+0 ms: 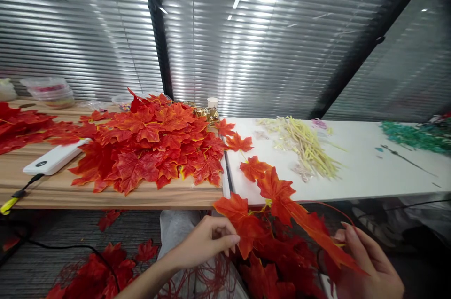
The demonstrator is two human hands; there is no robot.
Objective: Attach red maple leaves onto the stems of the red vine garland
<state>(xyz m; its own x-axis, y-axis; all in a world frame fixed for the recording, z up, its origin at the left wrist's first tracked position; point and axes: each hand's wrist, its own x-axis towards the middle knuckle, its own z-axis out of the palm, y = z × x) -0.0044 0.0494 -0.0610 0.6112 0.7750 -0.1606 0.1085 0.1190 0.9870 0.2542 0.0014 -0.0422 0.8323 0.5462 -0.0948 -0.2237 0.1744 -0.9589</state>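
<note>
A garland of orange-red artificial maple leaves point(276, 191) trails off the white tabletop and down over my lap. My right hand point(373, 261) is closed, pinching the garland's stem beside a long, edge-on leaf; a thin red thread arcs up to its fingertips. My left hand point(211, 242) has its fingers curled in against the thumb, right at the edge of another leaf point(243, 224). What lies between those fingers, if anything, is hidden. More dark red leaves point(275, 261) and tangled red threads point(207, 280) lie below both hands.
A large heap of maple leaves point(158, 144) covers the wood-grain table point(197, 198). Left of it lies a white power bank point(56, 158) with a cable. Pale yellow strips point(306, 146) and green tinsel point(416, 137) lie on the white table point(362, 172). Leaves point(105, 271) are on the floor.
</note>
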